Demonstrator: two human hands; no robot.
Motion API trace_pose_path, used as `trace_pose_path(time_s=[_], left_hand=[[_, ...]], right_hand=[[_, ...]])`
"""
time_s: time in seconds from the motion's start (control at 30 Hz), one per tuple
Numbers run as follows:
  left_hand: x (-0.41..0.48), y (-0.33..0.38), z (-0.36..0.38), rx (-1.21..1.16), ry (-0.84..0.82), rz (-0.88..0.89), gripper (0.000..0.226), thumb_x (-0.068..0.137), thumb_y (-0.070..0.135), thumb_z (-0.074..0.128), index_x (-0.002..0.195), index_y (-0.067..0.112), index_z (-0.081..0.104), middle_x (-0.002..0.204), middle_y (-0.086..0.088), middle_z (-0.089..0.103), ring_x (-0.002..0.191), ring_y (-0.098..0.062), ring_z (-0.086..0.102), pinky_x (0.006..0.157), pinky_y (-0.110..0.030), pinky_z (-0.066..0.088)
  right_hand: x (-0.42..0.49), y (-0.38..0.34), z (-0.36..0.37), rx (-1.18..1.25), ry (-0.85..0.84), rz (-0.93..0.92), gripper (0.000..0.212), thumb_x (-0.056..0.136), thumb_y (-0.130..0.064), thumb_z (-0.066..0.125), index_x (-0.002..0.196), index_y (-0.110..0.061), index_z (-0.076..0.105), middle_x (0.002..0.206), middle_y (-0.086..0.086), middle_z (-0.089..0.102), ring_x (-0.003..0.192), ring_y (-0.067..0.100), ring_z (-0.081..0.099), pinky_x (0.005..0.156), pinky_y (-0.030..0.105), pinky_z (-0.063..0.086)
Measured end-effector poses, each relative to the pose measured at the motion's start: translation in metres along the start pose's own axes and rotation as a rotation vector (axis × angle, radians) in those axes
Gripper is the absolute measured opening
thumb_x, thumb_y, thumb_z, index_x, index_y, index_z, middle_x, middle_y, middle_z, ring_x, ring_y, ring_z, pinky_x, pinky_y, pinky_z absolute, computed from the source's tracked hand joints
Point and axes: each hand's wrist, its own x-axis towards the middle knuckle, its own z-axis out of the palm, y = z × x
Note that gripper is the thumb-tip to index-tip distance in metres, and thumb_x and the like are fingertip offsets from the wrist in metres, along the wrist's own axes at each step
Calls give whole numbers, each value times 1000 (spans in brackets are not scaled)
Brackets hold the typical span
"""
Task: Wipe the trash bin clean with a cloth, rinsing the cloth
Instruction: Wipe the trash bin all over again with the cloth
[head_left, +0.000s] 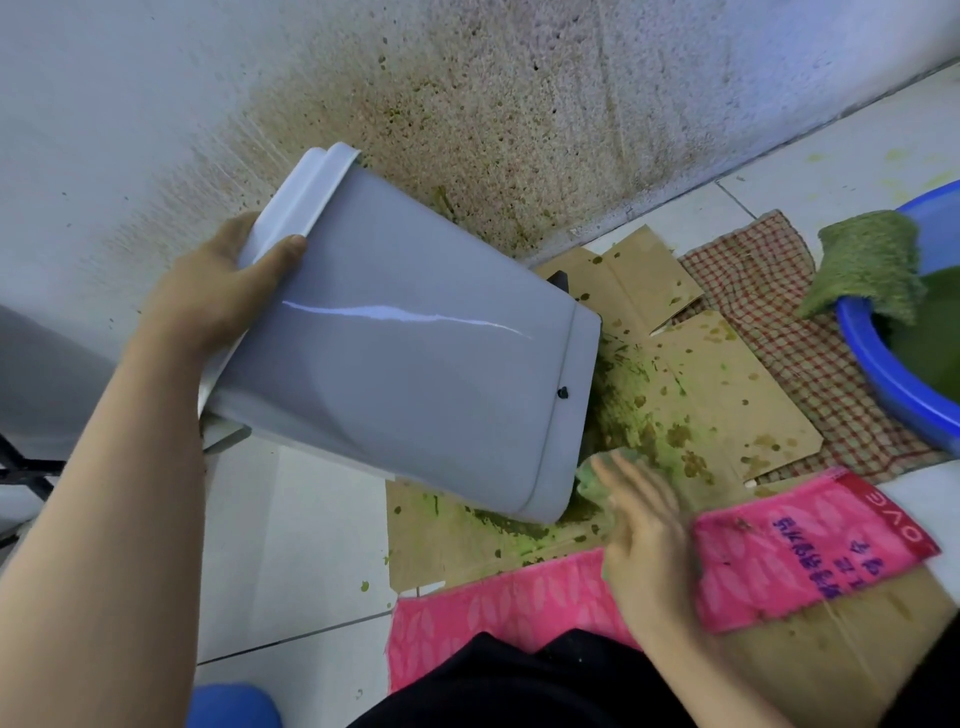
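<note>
The grey plastic trash bin (405, 338) is tilted, its base down on green-smeared cardboard (727, 384) and its lidded top raised toward the stained wall. My left hand (228, 291) grips the bin's upper rim, thumb on the outer side. My right hand (644, 525) is blurred, down by the bin's lower corner, pressed on a pale green cloth (592, 480) that is mostly hidden under the fingers. A green-soaked cloth (867, 260) hangs over the rim of a blue basin (883, 379) holding green water at the right.
A pink towel (800, 545) lies across the cardboard near my knees. A red checked cloth (769, 291) is spread under the basin. The wall (519, 104) behind is spattered brown-green. White floor tiles (291, 545) lie left of the cardboard.
</note>
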Motion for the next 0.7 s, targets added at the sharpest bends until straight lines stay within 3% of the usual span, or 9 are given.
trace_pose_path(time_s=[0.07, 0.2, 0.43, 0.5, 0.6, 0.7], left_hand=[[1, -1, 0, -16, 2, -2, 65, 89, 68, 49, 147, 40, 39, 147, -1, 50, 133, -29, 47, 108, -44, 34], [1, 3, 1, -14, 12, 3, 58, 92, 65, 50, 145, 42, 41, 145, -1, 51, 132, -29, 48, 107, -43, 34], [-1, 6, 0, 14, 10, -1, 62, 89, 68, 48, 145, 43, 39, 148, 0, 48, 134, -31, 45, 109, -46, 33], [-2, 8, 0, 25, 12, 6, 61, 89, 68, 46, 145, 43, 39, 147, -2, 49, 133, -33, 46, 108, -47, 34], [-2, 8, 0, 37, 11, 5, 67, 85, 72, 44, 145, 43, 38, 147, -2, 50, 133, -34, 46, 109, -49, 35], [-3, 10, -1, 58, 14, 4, 71, 83, 73, 43, 146, 42, 37, 148, -3, 49, 134, -34, 45, 111, -49, 33]], right_hand=[[3, -6, 0, 15, 67, -61, 79, 69, 25, 62, 131, -23, 56, 139, -4, 54, 135, 27, 46, 108, 56, 40], [-9, -16, 16, -91, -77, -361, 67, 69, 16, 59, 127, -16, 64, 136, -2, 59, 134, 24, 44, 103, 40, 40], [-13, -12, 9, -159, -105, -240, 76, 49, 26, 74, 112, -17, 74, 122, -3, 68, 115, 22, 50, 87, 46, 50], [-8, -25, 9, -132, -51, -240, 68, 56, 23, 68, 111, -16, 74, 122, -4, 68, 115, 23, 51, 88, 46, 50], [4, -49, 18, -118, -29, -413, 50, 76, 8, 47, 113, -14, 73, 123, -1, 68, 117, 26, 52, 92, 39, 44], [6, -38, 22, -157, -70, -498, 51, 74, 12, 51, 115, -13, 71, 123, 1, 68, 114, 30, 55, 86, 41, 47]])
